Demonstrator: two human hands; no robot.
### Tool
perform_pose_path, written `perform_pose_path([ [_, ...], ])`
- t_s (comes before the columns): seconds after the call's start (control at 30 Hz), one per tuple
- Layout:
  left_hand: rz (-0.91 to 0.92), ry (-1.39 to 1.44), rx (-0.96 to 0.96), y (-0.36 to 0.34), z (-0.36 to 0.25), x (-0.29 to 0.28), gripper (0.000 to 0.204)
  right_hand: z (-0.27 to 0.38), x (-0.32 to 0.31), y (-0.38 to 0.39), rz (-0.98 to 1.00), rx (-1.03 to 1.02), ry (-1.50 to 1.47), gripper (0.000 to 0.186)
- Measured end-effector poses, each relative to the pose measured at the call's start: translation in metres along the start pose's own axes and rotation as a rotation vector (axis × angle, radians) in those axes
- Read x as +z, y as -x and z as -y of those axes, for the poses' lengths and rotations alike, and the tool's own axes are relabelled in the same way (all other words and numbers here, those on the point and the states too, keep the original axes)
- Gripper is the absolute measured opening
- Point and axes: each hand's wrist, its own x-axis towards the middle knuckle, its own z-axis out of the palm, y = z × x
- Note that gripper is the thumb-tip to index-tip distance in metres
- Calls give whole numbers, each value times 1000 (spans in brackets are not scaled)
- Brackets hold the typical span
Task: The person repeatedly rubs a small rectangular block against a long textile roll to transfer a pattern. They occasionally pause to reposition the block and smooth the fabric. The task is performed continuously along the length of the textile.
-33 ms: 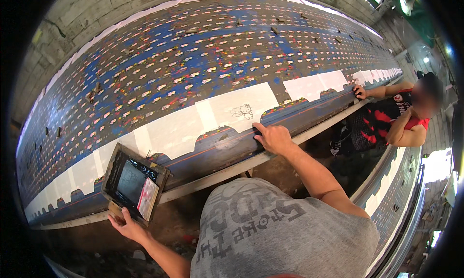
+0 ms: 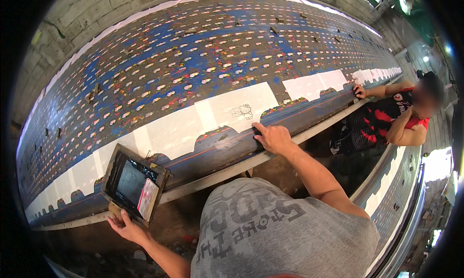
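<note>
A dark printing frame (image 2: 112, 179) with a wooden rim lies tilted at the long table's near edge, partly over white fabric pieces (image 2: 169, 133). Inside it are a greyish mesh window and a white-and-red strip (image 2: 146, 200). My left hand (image 2: 128, 229) is at the frame's lower corner, beside a small wooden block (image 2: 115, 210), its fingers apart; how firmly it touches the frame is unclear. My right hand (image 2: 275, 139) rests on the table's near border, index finger and thumb stretched out, holding nothing. Beyond its fingertip, a cartoon cat outline (image 2: 245, 111) is printed on the fabric.
The long table (image 2: 183, 60) is covered with rows of small colourful prints, blue patches and scattered dark blocks (image 2: 274, 30). At the right, a person (image 2: 386, 109) sits with one hand on the table edge. Behind them runs another table (image 2: 396, 186) with fabric pieces.
</note>
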Motion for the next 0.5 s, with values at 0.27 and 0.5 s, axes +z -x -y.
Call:
perform_pose_path([
  [0.27,-157,-60,320,3,-41,-13,72,1,-1,-3,67,40,3,54],
  [0.5,-195,-46,517,21,-64,-9,72,-1,1,0,52,34,-16,55],
])
